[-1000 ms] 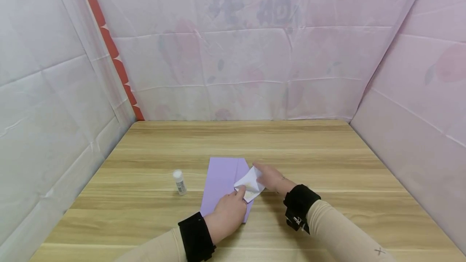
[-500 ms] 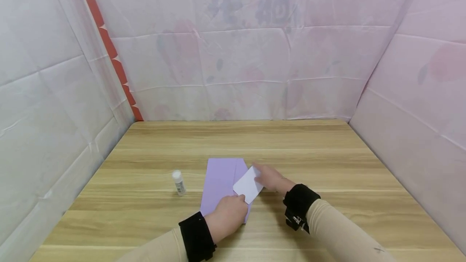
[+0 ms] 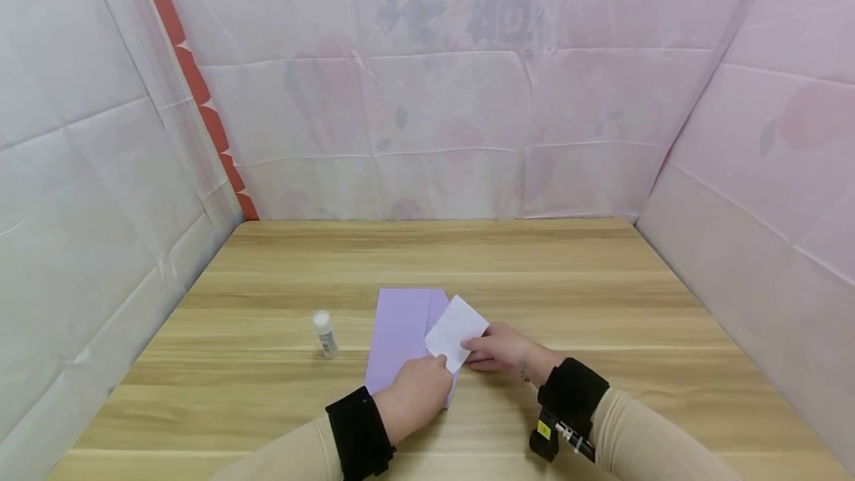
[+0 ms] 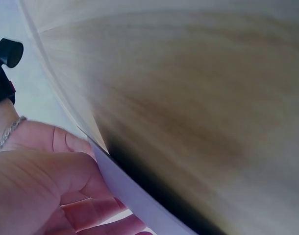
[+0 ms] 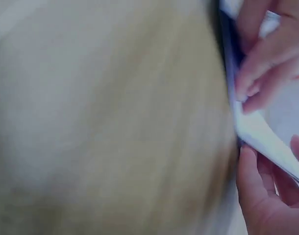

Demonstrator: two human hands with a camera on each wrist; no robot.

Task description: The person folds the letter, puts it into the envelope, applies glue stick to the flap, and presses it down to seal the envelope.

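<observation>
Since a second ago the right hand [image 3: 499, 349] has slid nearer along the white card [image 3: 457, 332], now flat, pinching it over the purple sheet [image 3: 399, 332] with the left hand [image 3: 417, 396], glue [image 3: 325, 333] left of the sheet on the worktop [image 3: 601, 295]; wrist views show fingers [image 4: 86, 215] gripping paper edges [image 5: 260, 134].

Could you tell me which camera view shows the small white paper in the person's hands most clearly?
The head view: the white paper shows whole, over the purple sheet, held by the left hand and right hand. The left wrist view shows only a blurred pale edge; the right wrist view shows an edge between fingers.
</observation>
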